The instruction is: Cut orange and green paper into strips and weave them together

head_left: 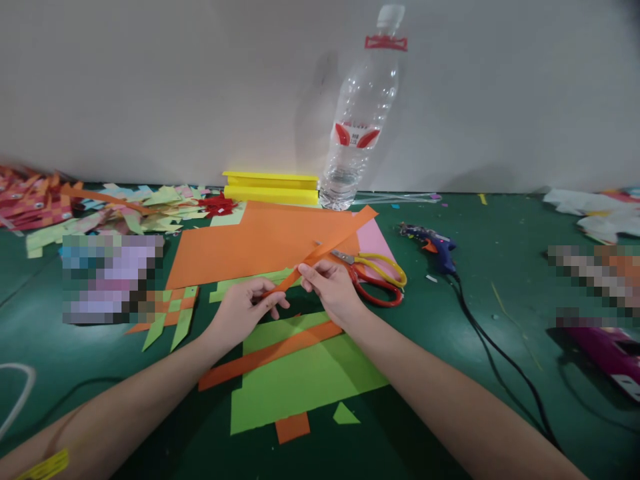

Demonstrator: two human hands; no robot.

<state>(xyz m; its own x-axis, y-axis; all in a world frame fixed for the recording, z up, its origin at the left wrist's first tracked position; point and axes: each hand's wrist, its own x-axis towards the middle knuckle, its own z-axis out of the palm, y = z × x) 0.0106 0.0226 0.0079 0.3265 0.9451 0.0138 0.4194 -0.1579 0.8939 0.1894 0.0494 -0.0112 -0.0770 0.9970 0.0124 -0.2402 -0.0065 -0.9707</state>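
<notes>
Between my two hands runs a long orange paper strip (345,235), slanting up to the right. My left hand (250,307) pinches its lower end. A little higher, my right hand (330,283) grips it between thumb and fingers. Beneath lies a green paper sheet (305,380) with another orange strip (265,360) across it. Behind my hands is a large orange paper sheet (215,250). Scissors (383,277) with red and yellow handles lie just right of my right hand. A woven orange and green paper piece (177,307) rests to the left.
A clear plastic bottle (360,113) leans at the wall beside folded yellow paper (270,188). A blue glue gun (437,247) with a black cord lies to the right. Paper scraps (120,207) pile up at the back left. Pixelated objects lie on both sides.
</notes>
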